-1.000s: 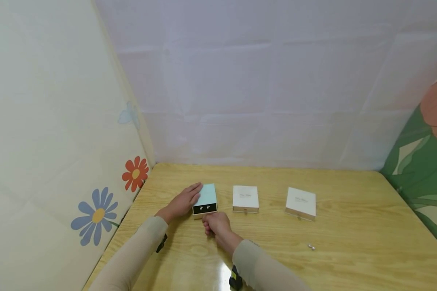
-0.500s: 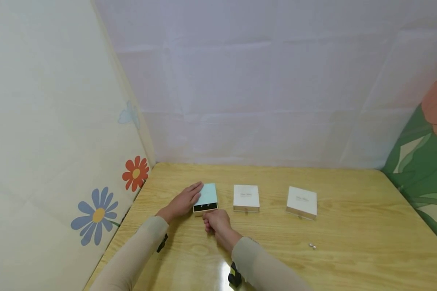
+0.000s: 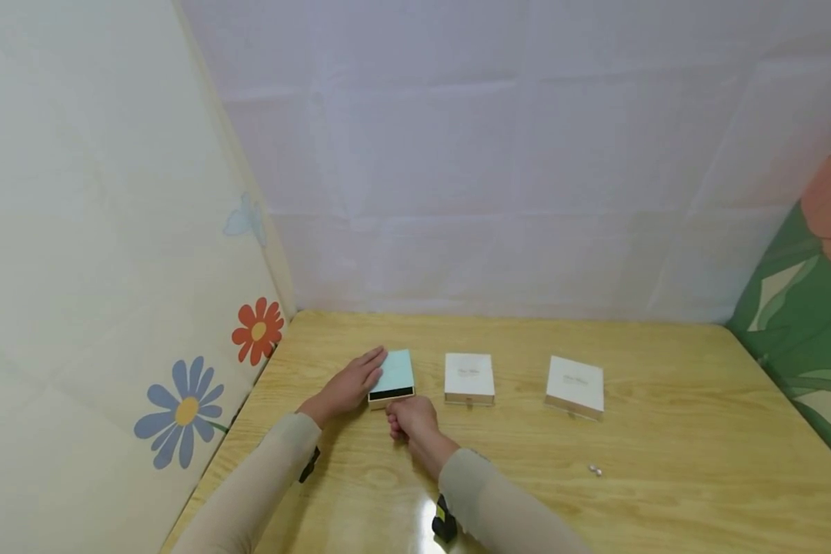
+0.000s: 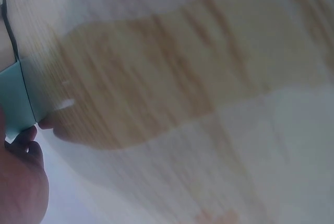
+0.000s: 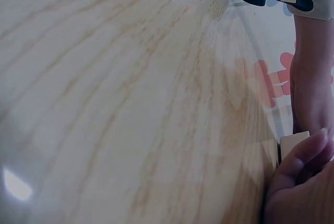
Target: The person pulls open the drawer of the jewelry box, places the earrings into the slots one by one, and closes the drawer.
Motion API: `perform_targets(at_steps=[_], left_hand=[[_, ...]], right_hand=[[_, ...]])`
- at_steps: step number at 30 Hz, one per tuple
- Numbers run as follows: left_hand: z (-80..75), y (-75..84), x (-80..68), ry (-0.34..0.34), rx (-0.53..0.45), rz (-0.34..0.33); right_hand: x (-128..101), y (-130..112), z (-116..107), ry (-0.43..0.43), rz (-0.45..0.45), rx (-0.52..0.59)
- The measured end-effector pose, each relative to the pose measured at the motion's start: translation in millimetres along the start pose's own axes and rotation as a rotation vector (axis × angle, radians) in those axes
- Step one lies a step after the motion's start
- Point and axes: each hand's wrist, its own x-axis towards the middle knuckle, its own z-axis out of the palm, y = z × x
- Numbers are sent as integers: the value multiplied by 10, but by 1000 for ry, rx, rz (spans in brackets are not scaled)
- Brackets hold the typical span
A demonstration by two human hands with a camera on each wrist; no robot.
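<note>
1. Up near the table's (image 3: 665,477) far left corner lies a mint-green sliding box (image 3: 393,375), with a thin strip of its black drawer showing at its near end.
2. Resting along that box's left side is the left hand (image 3: 346,387), fingers stretched straight and touching its edge.
3. Just at the near end of the box sits the right hand (image 3: 410,417), fingers curled in a loose fist against the drawer front; whether it pinches anything, I cannot tell.
4. Right of the green box, along the same row, stands a white box (image 3: 468,376), and farther right, well apart, a second white box (image 3: 575,385).
5. Toward the table's near right part lies a small pale earring (image 3: 595,468), alone, too small to make out.
6. Beige sleeves cover both forearms, each with a black wrist strap.
</note>
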Motion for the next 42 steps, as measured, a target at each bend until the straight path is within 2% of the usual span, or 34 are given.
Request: perform_targets(at_steps=[8,21,28,35,42], left_hand=[[-12,11,18,-5,-1,-10],[1,21,54,16,-6,3],[-2,35,33,13,-29,-7],[-21,38,30,12,-7,-22],[-43,79,-35,16,-33,-5]], right_hand=[[23,-16,8,0,-22,22],[91,-73,13,10,8,19],[122,-69,19,2,23,8],[111,-104,22,-5,8,10],[120,-75,39,-17,16,-3]])
